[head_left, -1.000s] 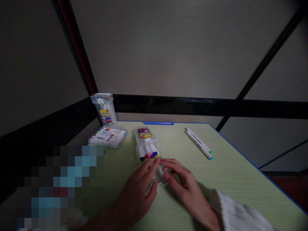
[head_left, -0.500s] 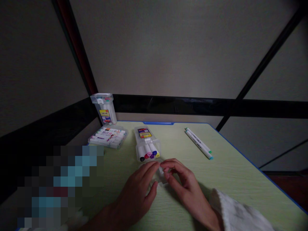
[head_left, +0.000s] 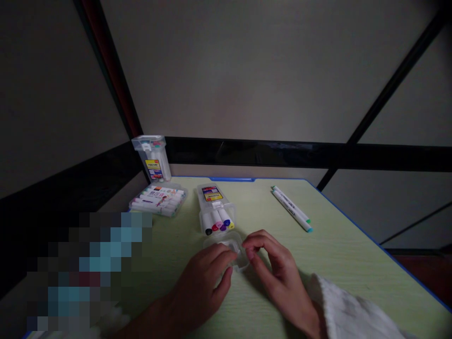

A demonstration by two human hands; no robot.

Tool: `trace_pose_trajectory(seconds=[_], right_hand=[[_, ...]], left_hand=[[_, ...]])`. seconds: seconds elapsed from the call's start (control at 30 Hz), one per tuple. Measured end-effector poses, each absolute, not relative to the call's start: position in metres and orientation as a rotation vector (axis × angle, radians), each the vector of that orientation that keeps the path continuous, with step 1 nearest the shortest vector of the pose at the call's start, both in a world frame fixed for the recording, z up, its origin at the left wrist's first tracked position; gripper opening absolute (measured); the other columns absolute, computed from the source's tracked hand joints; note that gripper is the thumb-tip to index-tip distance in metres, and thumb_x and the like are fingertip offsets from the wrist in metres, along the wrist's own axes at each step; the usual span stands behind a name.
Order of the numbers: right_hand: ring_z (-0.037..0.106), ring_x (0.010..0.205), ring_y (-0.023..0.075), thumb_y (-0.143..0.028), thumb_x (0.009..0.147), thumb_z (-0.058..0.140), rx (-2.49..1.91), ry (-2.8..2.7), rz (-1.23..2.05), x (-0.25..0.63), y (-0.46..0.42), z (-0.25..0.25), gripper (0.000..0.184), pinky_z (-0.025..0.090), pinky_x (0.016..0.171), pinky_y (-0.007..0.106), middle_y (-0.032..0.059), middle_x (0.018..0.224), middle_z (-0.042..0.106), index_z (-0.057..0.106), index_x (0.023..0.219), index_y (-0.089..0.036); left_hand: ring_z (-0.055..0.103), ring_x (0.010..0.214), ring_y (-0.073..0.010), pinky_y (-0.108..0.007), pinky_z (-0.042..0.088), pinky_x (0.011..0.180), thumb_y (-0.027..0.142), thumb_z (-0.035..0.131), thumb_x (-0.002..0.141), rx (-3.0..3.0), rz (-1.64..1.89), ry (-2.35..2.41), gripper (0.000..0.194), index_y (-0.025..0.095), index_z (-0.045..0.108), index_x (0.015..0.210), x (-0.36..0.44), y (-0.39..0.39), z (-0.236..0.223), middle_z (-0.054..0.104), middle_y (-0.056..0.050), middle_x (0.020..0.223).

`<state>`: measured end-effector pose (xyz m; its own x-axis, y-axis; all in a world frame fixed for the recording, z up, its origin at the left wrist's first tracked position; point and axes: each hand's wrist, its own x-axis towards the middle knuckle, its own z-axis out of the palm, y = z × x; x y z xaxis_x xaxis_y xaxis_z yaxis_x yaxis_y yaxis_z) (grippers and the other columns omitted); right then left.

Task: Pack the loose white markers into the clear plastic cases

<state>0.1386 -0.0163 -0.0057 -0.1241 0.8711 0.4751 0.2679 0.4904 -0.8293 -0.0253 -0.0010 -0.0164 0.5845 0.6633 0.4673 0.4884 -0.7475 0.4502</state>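
A clear plastic marker case [head_left: 217, 205] lies on the table, its mouth towards me, with several white markers [head_left: 217, 220] inside showing black, red, pink, purple, blue and yellow ends. Its clear lid [head_left: 241, 268] is swung open in front of the mouth. My left hand [head_left: 208, 278] curves over the lid's left part, thumb apart from the fingers; whether it touches the lid I cannot tell. At the lid's right edge, my right hand [head_left: 275, 268] has thumb and fingertips pinched together. What lies between those fingertips, if anything, is too small to make out.
Two white markers [head_left: 291, 209] with green and blue ends lie at the right. A flat box of markers [head_left: 158, 200] rests at the left, and behind it stands another clear marker case [head_left: 153, 160]. The table [head_left: 339, 263] has a blue edge; walls rise behind it.
My right hand has shifted slightly right, away from my left hand, so more of the lid shows between them. The left hand's fingers have dropped a little.
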Motion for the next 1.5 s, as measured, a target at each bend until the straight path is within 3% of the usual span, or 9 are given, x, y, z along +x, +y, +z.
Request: trace_pose_trajectory(seconds=[0.2, 0.6, 0.9, 1.2, 1.33, 1.5], right_hand=[[0.054, 0.076, 0.0167, -0.014, 0.084, 0.043, -0.99, -1.702, 0.53, 0.143, -0.015, -0.007, 0.013, 0.043, 0.066, 0.028, 0.0028, 0.078, 0.056, 0.054, 0.083, -0.022], [0.053, 0.076, 0.018, -0.012, 0.082, 0.041, -1.091, -1.754, 0.242, 0.159, 0.003, -0.008, 0.014, 0.043, 0.066, 0.03, 0.0041, 0.08, 0.055, 0.05, 0.087, -0.021], [0.05, 0.096, 0.0243, -0.016, 0.079, 0.043, -1.413, -1.927, 0.04, 0.188, 0.028, -0.021, 0.02, 0.041, 0.084, 0.041, 0.0096, 0.099, 0.052, 0.051, 0.098, -0.018], [0.04, 0.115, 0.0323, -0.027, 0.08, 0.045, -1.759, -1.967, -0.282, 0.209, 0.04, -0.037, 0.038, 0.039, 0.088, 0.048, 0.0169, 0.129, 0.038, 0.047, 0.117, -0.015], [0.04, 0.116, 0.0323, -0.031, 0.081, 0.045, -1.934, -1.947, -0.424, 0.22, 0.043, -0.038, 0.044, 0.038, 0.09, 0.047, 0.0183, 0.132, 0.036, 0.043, 0.122, -0.014], [0.03, 0.124, 0.0374, -0.039, 0.084, 0.042, -2.149, -1.9, -0.49, 0.221, 0.042, -0.042, 0.05, 0.035, 0.089, 0.055, 0.0211, 0.138, 0.03, 0.039, 0.128, -0.015]], left_hand=[[0.055, 0.077, -0.0156, -0.025, 0.046, 0.069, 0.01, 0.039, 0.081, 2.578, 0.857, 0.92, 0.02, 0.017, 0.056, 0.088, -0.025, -0.002, -0.015, 0.059, -0.004, 0.083], [0.053, 0.075, -0.0155, -0.025, 0.044, 0.068, 0.01, 0.038, 0.082, 2.612, 0.812, 0.898, 0.02, 0.016, 0.057, 0.087, -0.026, -0.002, -0.016, 0.058, -0.004, 0.08], [0.054, 0.075, -0.0162, -0.026, 0.044, 0.068, 0.01, 0.038, 0.081, 2.615, 0.844, 0.886, 0.019, 0.016, 0.055, 0.082, -0.027, -0.003, -0.019, 0.058, -0.004, 0.08], [0.053, 0.074, -0.0156, -0.026, 0.043, 0.068, 0.009, 0.039, 0.081, 2.609, 0.857, 0.861, 0.019, 0.016, 0.055, 0.083, -0.028, -0.003, -0.019, 0.058, -0.004, 0.079], [0.053, 0.074, -0.0163, -0.026, 0.043, 0.069, 0.009, 0.038, 0.082, 2.603, 0.864, 0.861, 0.017, 0.016, 0.054, 0.081, -0.028, -0.003, -0.019, 0.058, -0.004, 0.08], [0.053, 0.075, -0.0166, -0.027, 0.043, 0.069, 0.009, 0.038, 0.082, 2.593, 0.854, 0.85, 0.017, 0.017, 0.053, 0.081, -0.028, -0.003, -0.02, 0.058, -0.004, 0.081]])
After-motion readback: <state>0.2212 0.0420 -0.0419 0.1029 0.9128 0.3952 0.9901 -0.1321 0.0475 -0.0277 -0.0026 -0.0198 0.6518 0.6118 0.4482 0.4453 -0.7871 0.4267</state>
